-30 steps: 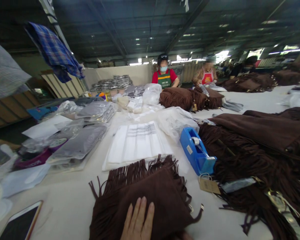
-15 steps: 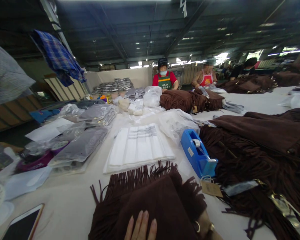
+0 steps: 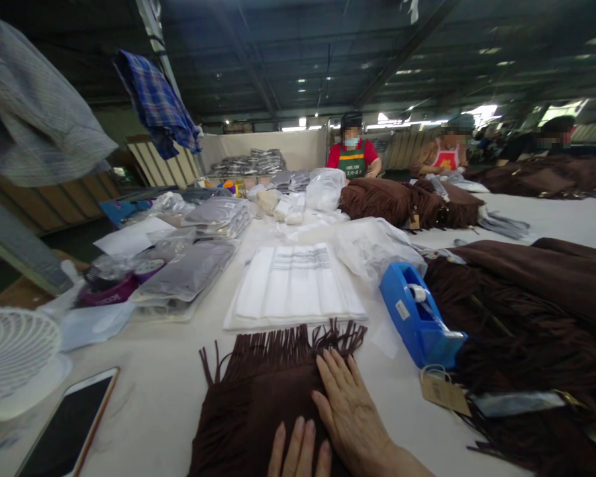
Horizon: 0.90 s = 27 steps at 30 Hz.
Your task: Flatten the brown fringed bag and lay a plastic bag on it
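A folded brown fringed garment (image 3: pixel 263 404) lies on the white table (image 3: pixel 153 411) right in front of the person, at the near edge of the view. Its cloth is dark chocolate brown with a soft, matte, suede-like surface, and it is folded into a flat, roughly rectangular pad. Along its far edge a row of thin cut strips fans out toward a flat stack of white plastic bags (image 3: pixel 295 285), the tips of the fringe just reaching that stack; a few strands on the left stray outward on their own. The right hand (image 3: pixel 350 407) lies flat on the right part of the garment, palm down, its fingers extended and slightly parted, the fingertips resting near the base of the fringe. The left hand (image 3: pixel 300 454) shows only as fingertips at the bottom edge, also flat on the brown cloth, fingers straight and close together, just beside the right hand. Neither hand pinches or grips anything. To the right of the garment sits a blue tape dispenser (image 3: pixel 420 318), and beyond it a heap of the same brown fringed fabric (image 3: pixel 526 311) with a paper tag (image 3: pixel 444 392) at its near side. A phone (image 3: pixel 67 427) lies on the table at the lower left, next to a white fan (image 3: pixel 14 358).
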### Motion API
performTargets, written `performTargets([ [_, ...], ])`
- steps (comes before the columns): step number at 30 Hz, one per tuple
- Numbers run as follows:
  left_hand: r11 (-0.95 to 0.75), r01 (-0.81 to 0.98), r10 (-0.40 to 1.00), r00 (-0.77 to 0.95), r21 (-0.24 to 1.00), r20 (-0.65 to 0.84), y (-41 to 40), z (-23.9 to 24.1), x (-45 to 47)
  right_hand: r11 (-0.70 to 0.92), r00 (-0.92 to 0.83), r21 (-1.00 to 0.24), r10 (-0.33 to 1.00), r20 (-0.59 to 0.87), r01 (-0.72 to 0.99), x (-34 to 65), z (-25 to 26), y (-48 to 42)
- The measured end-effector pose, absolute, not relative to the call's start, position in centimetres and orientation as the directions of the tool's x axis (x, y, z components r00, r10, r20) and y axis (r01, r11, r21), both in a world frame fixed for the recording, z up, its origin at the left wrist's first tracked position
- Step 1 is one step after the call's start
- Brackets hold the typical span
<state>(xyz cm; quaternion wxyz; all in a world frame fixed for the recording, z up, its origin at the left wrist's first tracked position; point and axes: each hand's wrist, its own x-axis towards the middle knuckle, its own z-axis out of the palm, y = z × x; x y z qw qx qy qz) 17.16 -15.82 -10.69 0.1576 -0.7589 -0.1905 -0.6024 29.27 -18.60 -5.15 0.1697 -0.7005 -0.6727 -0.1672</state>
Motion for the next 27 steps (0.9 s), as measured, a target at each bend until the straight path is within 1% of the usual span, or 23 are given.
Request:
performTargets([
  [2,-0.878,0.472,0.055,0.262,-0.078,0.963,-15.7,-10.9,17.1,-0.024,0.041,-0.042,0.892,0.45,0.999,28.5,-4.7,-18.0],
  [5,-0.875,0.477,0.041,0.241,-0.082,0.97,-15.6,-10.7,16.5,0.026,0.031,-0.132,0.91,0.412,0.991,27.9,-3.9,-17.8],
  [6,-0.876,0.471,0.033,0.279,-0.107,0.96,-15.5,-10.3,16.0,0.065,0.009,-0.169,0.915,0.403,0.984,27.9,-3.6,-17.9],
  [8,-0.887,0.401,-0.005,0.491,-0.231,0.871,-15.4,-8.8,14.7,0.189,-0.069,-0.266,0.912,0.403,0.945,28.1,-2.8,-18.4],
  [9,-0.898,0.336,-0.022,0.609,-0.283,0.793,-15.3,-7.6,13.8,0.256,-0.103,-0.322,0.9,0.423,0.911,28.4,-2.4,-18.8],
  [10,-0.915,0.267,-0.03,0.703,-0.303,0.71,-15.1,-6.2,12.8,0.306,-0.114,-0.386,0.887,0.448,0.87,28.9,-2.0,-19.3],
  [11,-0.935,0.231,-0.008,0.743,-0.268,0.67,-14.8,-4.7,11.6,0.321,-0.076,-0.456,0.875,0.478,0.83,29.6,-1.5,-19.8],
  [12,-0.952,0.248,0.072,0.752,-0.179,0.656,-14.4,-3.1,10.4,0.287,0.01,-0.539,0.877,0.481,0.792,30.5,-1.1,-20.2],
  [13,-0.946,0.32,0.21,0.721,-0.048,0.66,-13.8,-1.7,9.1,0.194,0.159,-0.639,0.878,0.451,0.744,31.5,-0.8,-20.6],
  [14,-0.885,0.445,0.418,0.624,0.139,0.66,-13.1,-0.4,7.7,0.063,0.34,-0.744,0.862,0.376,0.665,32.7,-0.5,-21.0],
  [15,-0.746,0.565,0.64,0.465,0.352,0.611,-12.1,0.7,6.4,-0.076,0.512,-0.841,0.821,0.252,0.535,33.9,-0.3,-21.2],
  [16,-0.554,0.622,0.82,0.294,0.553,0.491,-11.0,1.5,5.2,-0.187,0.64,-0.917,0.763,0.091,0.353,35.1,-0.3,-21.3],
  [17,-0.331,0.618,0.94,0.149,0.713,0.307,-9.8,2.0,4.1,-0.251,0.698,-0.958,0.711,-0.086,0.137,36.1,-0.3,-21.3],
  [18,-0.111,0.557,0.994,0.058,0.823,0.095,-8.5,2.1,3.2,-0.283,0.69,-0.956,0.676,-0.258,-0.08,37.1,-0.3,-21.2],
  [19,0.093,0.451,0.992,0.029,0.887,-0.119,-7.3,2.1,2.5,-0.299,0.626,-0.914,0.665,-0.407,-0.275,37.8,-0.4,-21.0],
  [20,0.284,0.336,0.946,0.057,0.898,-0.32,-6.1,1.8,2.1,-0.314,0.532,-0.848,0.671,-0.516,-0.427,38.4,-0.5,-20.7],
  [21,0.441,0.233,0.87,0.126,0.867,-0.476,-5.1,1.5,1.8,-0.339,0.429,-0.779,0.685,-0.589,-0.528,38.7,-0.5,-20.2],
  [22,0.563,0.159,0.782,0.215,0.811,-0.585,-4.2,1.0,1.7,-0.375,0.333,-0.721,0.7,-0.632,-0.582,38.9,-0.5,-19.8],
  [24,0.706,0.116,0.625,0.361,0.698,-0.692,-2.9,0.3,1.8,-0.45,0.15,-0.645,0.737,-0.658,-0.617,38.9,-0.6,-18.6],
  [27,0.752,0.179,0.52,0.43,0.634,-0.738,-1.7,0.0,2.7,-0.501,-0.073,-0.557,0.783,-0.618,-0.662,38.4,-0.8,-16.8],
])
